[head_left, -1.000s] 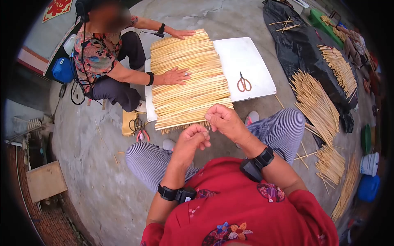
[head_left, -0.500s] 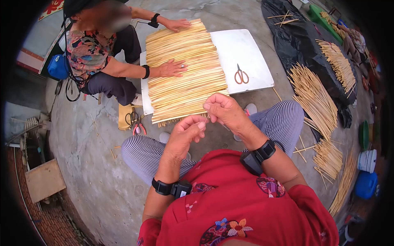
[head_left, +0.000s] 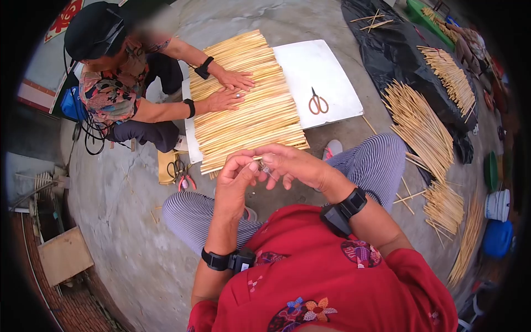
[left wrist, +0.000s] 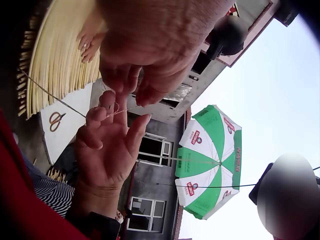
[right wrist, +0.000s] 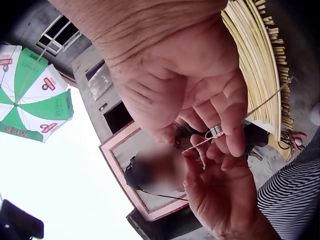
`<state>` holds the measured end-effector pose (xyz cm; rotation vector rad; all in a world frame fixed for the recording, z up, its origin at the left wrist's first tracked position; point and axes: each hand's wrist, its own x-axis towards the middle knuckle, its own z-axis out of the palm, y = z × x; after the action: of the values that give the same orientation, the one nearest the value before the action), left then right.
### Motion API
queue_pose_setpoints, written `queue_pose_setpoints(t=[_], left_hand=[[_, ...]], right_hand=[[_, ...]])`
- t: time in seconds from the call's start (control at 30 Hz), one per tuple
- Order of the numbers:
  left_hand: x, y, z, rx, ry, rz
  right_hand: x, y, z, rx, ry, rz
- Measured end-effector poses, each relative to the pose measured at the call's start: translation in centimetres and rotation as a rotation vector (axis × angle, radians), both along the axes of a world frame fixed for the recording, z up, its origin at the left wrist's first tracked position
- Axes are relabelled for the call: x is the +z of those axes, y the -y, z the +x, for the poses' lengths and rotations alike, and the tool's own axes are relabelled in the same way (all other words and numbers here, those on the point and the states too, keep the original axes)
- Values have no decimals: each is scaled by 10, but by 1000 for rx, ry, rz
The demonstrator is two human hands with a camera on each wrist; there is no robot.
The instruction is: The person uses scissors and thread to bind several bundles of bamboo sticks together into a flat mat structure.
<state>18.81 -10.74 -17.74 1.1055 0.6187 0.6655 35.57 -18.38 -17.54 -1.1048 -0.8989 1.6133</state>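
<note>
A thin twisted string (right wrist: 197, 145) runs between both hands near the close edge of a mat of pale yellow stalks (head_left: 260, 113). My left hand (head_left: 232, 180) pinches the string with thumb and forefinger. The right hand (head_left: 296, 166), with a ring (right wrist: 215, 131) on one finger, has curled fingers around which the string passes in a small loop. From there the string stretches to the mat's edge in both wrist views. Another person's two hands (head_left: 224, 99) lie flat on the mat, close together.
Beneath the mat is a white board (head_left: 337, 72), with scissors (head_left: 318, 102) on its bare side. Pliers (head_left: 187, 181) and a second pair of scissors (head_left: 176, 167) lie by a yellow bag at left. Stalk bundles (head_left: 423, 127) rest partly on black plastic sheeting (head_left: 381, 61) at right.
My hands have shifted slightly left, and the right hand has turned, its fingers spreading over the left. The other person's far hand has slid toward the near one, and that person leans forward.
</note>
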Motion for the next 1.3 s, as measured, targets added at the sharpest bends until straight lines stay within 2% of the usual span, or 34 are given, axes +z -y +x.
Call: queue_pose_setpoints(t=[0.13, 0.23, 0.33, 0.43, 0.73, 0.93, 1.03, 1.13, 1.3], left_hand=[[-5, -5, 3, -40, 48, -36], [-14, -6, 7, -37, 49, -44], [-14, -8, 7, -76, 98, -119], [-12, -9, 9, -72, 40, -86], [-12, -12, 5, -57, 74, -59], [-12, -13, 3, -101, 92, -187], [-14, -8, 1, -89, -69, -75], [-16, -10, 0, -106, -121, 19], [-6, -9, -5, -22, -144, 53]], right_hand=[[-2, -2, 2, 55, 150, 38], [4, -2, 2, 38, 183, -32], [-1, -3, 7, -12, 94, -16], [-8, -3, 12, -17, 24, -10], [-2, -5, 7, -26, 47, -10], [1, -8, 6, 3, 57, -8], [-6, -6, 5, 37, 131, -1], [-14, -8, 5, 57, 168, -6], [-18, -9, 9, 114, 216, -24]])
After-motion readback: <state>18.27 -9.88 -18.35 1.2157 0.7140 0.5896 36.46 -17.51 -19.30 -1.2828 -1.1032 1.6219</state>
